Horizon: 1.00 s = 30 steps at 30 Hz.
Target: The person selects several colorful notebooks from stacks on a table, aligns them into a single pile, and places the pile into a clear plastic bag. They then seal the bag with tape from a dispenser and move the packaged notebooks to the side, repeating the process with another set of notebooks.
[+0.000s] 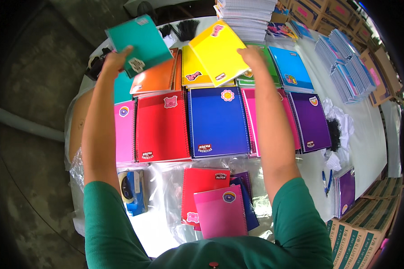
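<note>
My left hand (116, 61) grips a teal notebook (141, 42) by its lower left side, thumb on the cover, raised and tilted over the far left stacks. A yellow notebook (217, 54) is pinched at its right edge by my right hand (252, 57), above the yellow stack (193, 67). Under and beside them lie an orange notebook stack (152, 80), a green one (274, 67) and a light blue one (292, 67). The nearer row has pink (125, 134), red (161, 127), blue (218, 121), hot pink (251, 130) and purple (310, 121) notebooks.
Close to my body, a loose pile with a pink notebook (221, 213) on top lies on clear plastic. Left of it stands a blue tape dispenser (134, 193). Pens (327, 183) lie at the right. Tall paper stacks (247, 20) and cardboard boxes (368, 224) surround the table.
</note>
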Motion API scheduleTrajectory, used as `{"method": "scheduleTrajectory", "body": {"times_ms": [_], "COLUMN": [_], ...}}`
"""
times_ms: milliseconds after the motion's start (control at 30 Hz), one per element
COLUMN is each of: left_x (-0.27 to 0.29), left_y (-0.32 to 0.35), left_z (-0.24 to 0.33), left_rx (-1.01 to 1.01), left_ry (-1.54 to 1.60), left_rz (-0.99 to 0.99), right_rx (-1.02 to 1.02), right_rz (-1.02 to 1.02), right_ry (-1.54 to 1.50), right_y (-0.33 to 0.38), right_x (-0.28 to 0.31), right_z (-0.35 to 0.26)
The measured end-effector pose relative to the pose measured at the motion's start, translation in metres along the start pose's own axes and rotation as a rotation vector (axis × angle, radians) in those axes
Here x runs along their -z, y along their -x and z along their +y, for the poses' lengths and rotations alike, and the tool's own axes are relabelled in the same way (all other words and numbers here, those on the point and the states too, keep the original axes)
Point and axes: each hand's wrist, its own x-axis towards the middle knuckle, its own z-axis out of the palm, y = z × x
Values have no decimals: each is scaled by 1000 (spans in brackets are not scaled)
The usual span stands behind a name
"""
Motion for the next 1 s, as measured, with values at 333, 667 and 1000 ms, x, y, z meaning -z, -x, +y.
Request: {"method": "scheduleTrajectory", "body": {"times_ms": [333, 667, 1000], "left_x": [-124, -10, -20], "left_y": [12, 156, 443], "left_z": [-14, 24, -20], "left_rx": [46, -362, -132], "left_ry": [-564, 746, 871], "left_rz": [-56, -217, -169], "right_rx": [-147, 570, 272], "right_rz": [49, 87, -1231], "right_ry": [380, -1493, -2238], "right_y": [32, 123, 342], "right_x": [-2, 77, 98], "right_z": [23, 43, 194]}}
